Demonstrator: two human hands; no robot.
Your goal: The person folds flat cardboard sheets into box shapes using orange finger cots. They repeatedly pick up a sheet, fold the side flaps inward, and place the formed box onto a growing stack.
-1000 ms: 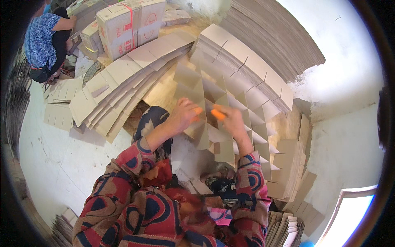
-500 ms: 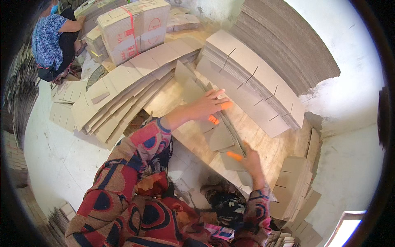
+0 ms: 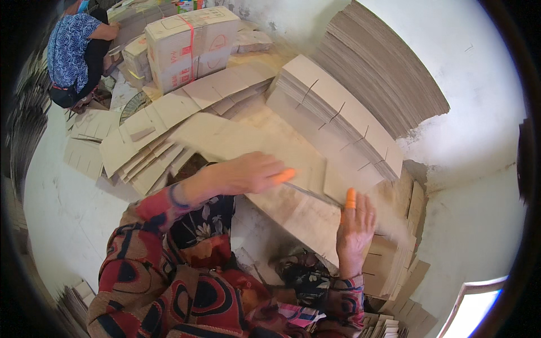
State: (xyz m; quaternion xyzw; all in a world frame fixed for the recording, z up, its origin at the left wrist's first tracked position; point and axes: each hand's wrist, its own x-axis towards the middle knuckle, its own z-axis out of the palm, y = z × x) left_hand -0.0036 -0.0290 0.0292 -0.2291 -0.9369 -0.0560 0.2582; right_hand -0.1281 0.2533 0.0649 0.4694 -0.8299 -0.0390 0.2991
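Note:
Orange covers sit on some of my fingertips. My left hand [image 3: 253,172] is closed on the near edge of some flat brown cardboard pieces [image 3: 253,141], which slant across in front of me and are blurred by motion. Toward their right end, my right hand [image 3: 356,226] grips them with its fingers pointing up; its thumb is partly hidden. Under the pieces lies a pale wooden board [image 3: 298,217]. Just beyond stands a long row of slotted cardboard strips [image 3: 344,115], packed upright.
Overlapping slotted cardboard sheets [image 3: 186,101] lie at the left, with a strapped carton [image 3: 191,50] behind. A tall stack of cardboard [image 3: 383,67] leans on the far wall. More slotted pieces [image 3: 383,265] stand at right. A person in a blue patterned top [image 3: 73,50] crouches far left.
The cardboard pieces have swung up and are now spread flat across the board. My left hand has moved nearer and left; my right hand has shifted slightly right, fingers now upward.

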